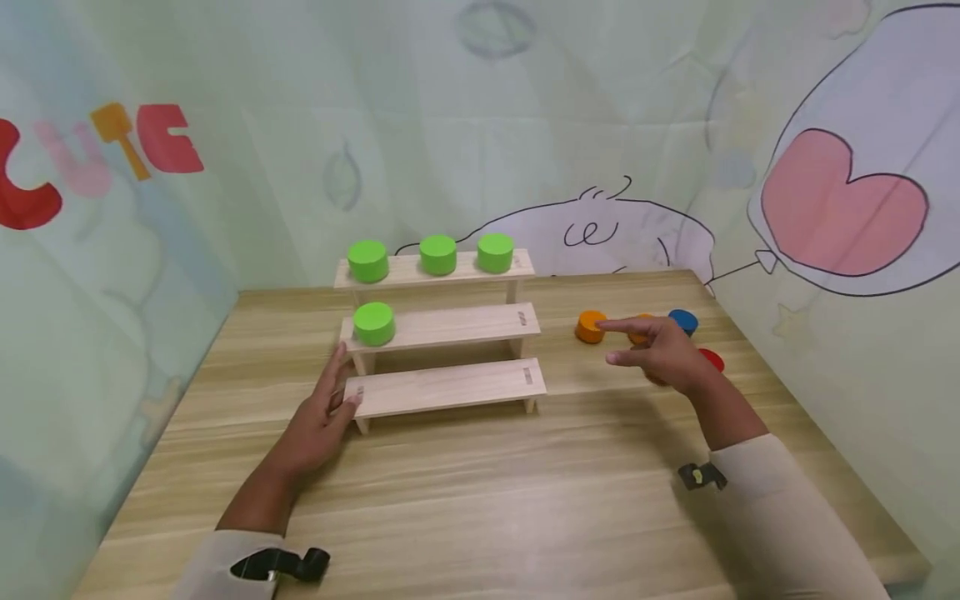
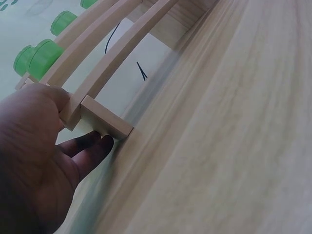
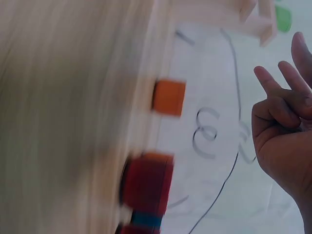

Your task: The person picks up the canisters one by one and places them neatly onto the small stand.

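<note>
Left hand (image 1: 313, 429) on lowest shelf (image 1: 446, 388)

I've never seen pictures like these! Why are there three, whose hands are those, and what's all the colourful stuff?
There's no robot here, just one person's bare hands. The big picture comes from a camera on their head, looking down. The other two come from cameras on the wrists, so they look tilted.

On the table stand wooden steps. Three green pieces sit on the top step and one more on the middle step. To the right are orange pieces, a blue piece and something red.

The left hand touches the left end of the steps. The right hand is out by the orange pieces, holding nothing.
</note>
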The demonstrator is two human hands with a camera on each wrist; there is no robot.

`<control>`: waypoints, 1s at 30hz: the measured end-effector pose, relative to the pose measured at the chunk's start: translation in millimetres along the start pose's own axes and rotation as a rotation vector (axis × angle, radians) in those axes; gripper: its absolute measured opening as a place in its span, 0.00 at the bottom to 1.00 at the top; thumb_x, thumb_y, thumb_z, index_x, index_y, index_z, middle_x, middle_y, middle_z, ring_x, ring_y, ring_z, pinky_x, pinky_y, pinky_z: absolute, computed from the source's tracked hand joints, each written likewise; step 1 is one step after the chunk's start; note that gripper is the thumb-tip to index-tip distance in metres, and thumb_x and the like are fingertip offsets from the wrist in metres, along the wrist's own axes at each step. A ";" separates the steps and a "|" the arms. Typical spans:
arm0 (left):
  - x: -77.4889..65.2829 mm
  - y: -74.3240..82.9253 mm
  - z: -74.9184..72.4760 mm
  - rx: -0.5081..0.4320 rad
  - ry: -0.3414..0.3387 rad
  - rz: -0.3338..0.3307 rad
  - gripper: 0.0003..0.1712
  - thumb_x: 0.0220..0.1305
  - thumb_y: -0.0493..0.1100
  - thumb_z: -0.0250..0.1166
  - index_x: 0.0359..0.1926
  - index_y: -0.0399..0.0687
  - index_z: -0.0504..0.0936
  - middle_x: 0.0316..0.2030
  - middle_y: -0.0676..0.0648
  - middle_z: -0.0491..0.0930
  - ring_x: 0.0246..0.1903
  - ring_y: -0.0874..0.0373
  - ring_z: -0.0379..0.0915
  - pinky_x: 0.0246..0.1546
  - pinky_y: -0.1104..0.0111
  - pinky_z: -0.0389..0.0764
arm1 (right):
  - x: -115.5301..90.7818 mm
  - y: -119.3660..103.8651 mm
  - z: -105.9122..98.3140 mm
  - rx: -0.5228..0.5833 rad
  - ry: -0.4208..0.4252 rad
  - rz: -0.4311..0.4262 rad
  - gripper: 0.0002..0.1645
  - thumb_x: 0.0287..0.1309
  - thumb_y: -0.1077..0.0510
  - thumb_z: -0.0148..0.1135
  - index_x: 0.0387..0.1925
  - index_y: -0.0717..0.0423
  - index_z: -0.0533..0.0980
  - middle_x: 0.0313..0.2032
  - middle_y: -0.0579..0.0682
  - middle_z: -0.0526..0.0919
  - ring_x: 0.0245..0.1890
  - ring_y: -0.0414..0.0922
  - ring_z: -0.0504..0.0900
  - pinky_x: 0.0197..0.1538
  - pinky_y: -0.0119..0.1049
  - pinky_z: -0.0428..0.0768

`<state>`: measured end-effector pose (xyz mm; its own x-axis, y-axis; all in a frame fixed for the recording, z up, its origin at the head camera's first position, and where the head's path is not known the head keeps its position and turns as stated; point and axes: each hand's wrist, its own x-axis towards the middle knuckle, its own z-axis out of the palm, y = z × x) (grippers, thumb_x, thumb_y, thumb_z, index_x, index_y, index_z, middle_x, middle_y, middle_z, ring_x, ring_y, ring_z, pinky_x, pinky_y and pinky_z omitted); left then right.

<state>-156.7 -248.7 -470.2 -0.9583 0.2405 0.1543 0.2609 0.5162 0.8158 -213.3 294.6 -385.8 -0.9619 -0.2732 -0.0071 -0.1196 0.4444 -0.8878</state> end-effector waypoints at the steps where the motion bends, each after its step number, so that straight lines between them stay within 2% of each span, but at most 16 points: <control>1: -0.4 0.0 0.4 -0.001 0.000 -0.001 0.50 0.88 0.43 0.52 0.89 0.76 0.28 0.85 0.28 0.52 0.78 0.27 0.64 0.74 0.39 0.69 | -1.6 3.4 -4.8 0.010 -0.013 0.010 0.35 0.65 0.58 0.79 0.73 0.52 0.80 0.60 0.59 0.80 0.15 0.37 0.64 0.21 0.29 0.65; 2: -0.8 0.0 0.7 0.000 -0.001 -0.001 0.50 0.88 0.43 0.52 0.89 0.75 0.28 0.85 0.28 0.52 0.78 0.27 0.65 0.74 0.39 0.69 | -3.0 7.2 -9.5 0.016 -0.027 0.020 0.37 0.66 0.58 0.78 0.74 0.53 0.78 0.60 0.60 0.78 0.12 0.40 0.59 0.20 0.31 0.61; 3: -1.0 -0.1 1.1 -0.001 -0.003 -0.002 0.50 0.88 0.43 0.52 0.89 0.75 0.27 0.85 0.28 0.52 0.78 0.27 0.65 0.74 0.39 0.69 | -4.2 10.9 -14.1 0.010 -0.037 0.026 0.38 0.67 0.58 0.78 0.76 0.54 0.77 0.66 0.58 0.76 0.13 0.40 0.60 0.21 0.33 0.64; 5: -1.2 -0.7 1.7 0.002 -0.003 -0.001 0.50 0.88 0.43 0.53 0.89 0.74 0.27 0.85 0.28 0.53 0.78 0.27 0.65 0.74 0.39 0.69 | -6.3 17.3 -22.4 0.001 -0.044 0.035 0.39 0.67 0.59 0.77 0.77 0.56 0.75 0.65 0.63 0.77 0.16 0.42 0.65 0.23 0.36 0.69; 8: -1.6 -1.4 1.4 0.009 -0.002 -0.002 0.50 0.88 0.43 0.52 0.89 0.74 0.27 0.85 0.28 0.53 0.77 0.26 0.65 0.73 0.39 0.70 | -8.2 25.1 -33.3 -0.026 -0.022 0.064 0.40 0.66 0.58 0.78 0.77 0.58 0.75 0.67 0.67 0.77 0.23 0.43 0.76 0.30 0.37 0.78; 11: -2.3 -3.0 -0.3 0.020 0.002 0.003 0.50 0.88 0.43 0.51 0.89 0.75 0.27 0.85 0.28 0.53 0.77 0.26 0.66 0.72 0.40 0.71 | -9.4 30.6 -41.0 -0.055 0.002 0.108 0.40 0.66 0.57 0.79 0.76 0.59 0.75 0.71 0.70 0.76 0.22 0.38 0.74 0.30 0.31 0.77; 13: -2.8 -4.4 -1.5 0.026 0.004 0.003 0.50 0.88 0.44 0.51 0.88 0.77 0.27 0.85 0.29 0.52 0.77 0.26 0.66 0.72 0.40 0.71 | -9.5 33.1 -43.7 -0.081 0.013 0.137 0.41 0.67 0.55 0.78 0.77 0.59 0.75 0.75 0.68 0.73 0.21 0.35 0.68 0.27 0.29 0.72; 15: -3.0 -5.3 -3.0 0.031 0.005 0.007 0.50 0.88 0.44 0.51 0.88 0.77 0.26 0.85 0.28 0.53 0.77 0.26 0.66 0.71 0.40 0.71 | -8.7 36.7 -45.5 -0.100 0.017 0.158 0.40 0.68 0.56 0.77 0.77 0.58 0.74 0.75 0.67 0.72 0.20 0.36 0.62 0.25 0.29 0.67; 17: -3.1 -5.2 -3.8 0.033 0.006 0.010 0.50 0.88 0.43 0.51 0.88 0.76 0.27 0.85 0.28 0.53 0.76 0.26 0.66 0.71 0.40 0.70 | -7.4 41.0 -47.1 -0.137 0.023 0.169 0.39 0.69 0.57 0.77 0.77 0.59 0.74 0.74 0.67 0.73 0.21 0.38 0.62 0.25 0.30 0.67; 21: -2.8 -4.2 -4.2 0.031 0.005 0.016 0.50 0.88 0.42 0.52 0.89 0.74 0.27 0.85 0.28 0.53 0.76 0.26 0.66 0.71 0.42 0.71 | -7.3 50.4 -51.8 -0.222 0.033 0.204 0.38 0.69 0.55 0.77 0.76 0.57 0.75 0.74 0.69 0.70 0.37 0.49 0.73 0.35 0.31 0.76; 22: -2.5 -4.4 -3.8 0.032 0.004 0.016 0.50 0.88 0.42 0.52 0.89 0.74 0.27 0.85 0.28 0.53 0.76 0.26 0.66 0.71 0.42 0.71 | -8.1 52.7 -52.9 -0.242 0.035 0.210 0.39 0.69 0.55 0.77 0.77 0.57 0.75 0.76 0.70 0.68 0.45 0.54 0.75 0.40 0.33 0.80; 24: -1.8 -4.7 -2.7 0.032 -0.001 0.013 0.50 0.88 0.43 0.51 0.89 0.75 0.27 0.85 0.29 0.53 0.77 0.26 0.66 0.71 0.43 0.71 | -10.0 56.7 -54.9 -0.247 0.039 0.225 0.39 0.68 0.54 0.77 0.77 0.57 0.75 0.81 0.71 0.62 0.63 0.62 0.71 0.55 0.43 0.85; 25: -1.3 -5.0 -2.2 0.033 -0.003 0.009 0.50 0.88 0.43 0.51 0.89 0.76 0.26 0.85 0.29 0.53 0.77 0.26 0.66 0.71 0.43 0.71 | -11.0 59.0 -55.9 -0.241 0.041 0.228 0.40 0.69 0.54 0.77 0.77 0.58 0.74 0.82 0.71 0.59 0.71 0.66 0.67 0.63 0.50 0.84; 27: -0.3 -5.1 -1.3 0.030 -0.006 0.008 0.50 0.88 0.44 0.51 0.88 0.76 0.26 0.85 0.29 0.53 0.77 0.26 0.66 0.71 0.44 0.72 | -13.0 62.6 -57.8 -0.233 0.045 0.224 0.40 0.68 0.55 0.77 0.77 0.59 0.74 0.83 0.71 0.58 0.80 0.71 0.59 0.76 0.64 0.74; 30: 1.3 -4.3 0.1 0.024 -0.005 0.015 0.50 0.88 0.43 0.52 0.89 0.76 0.27 0.85 0.28 0.53 0.77 0.26 0.66 0.70 0.44 0.72 | -15.4 66.9 -60.6 -0.208 0.058 0.220 0.40 0.67 0.56 0.77 0.77 0.60 0.74 0.84 0.71 0.58 0.84 0.72 0.51 0.83 0.74 0.57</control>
<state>-159.1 -250.5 -473.6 -0.9536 0.2525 0.1638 0.2783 0.5321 0.7997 -221.4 380.2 -417.2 -0.9821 -0.1043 -0.1571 0.0512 0.6542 -0.7546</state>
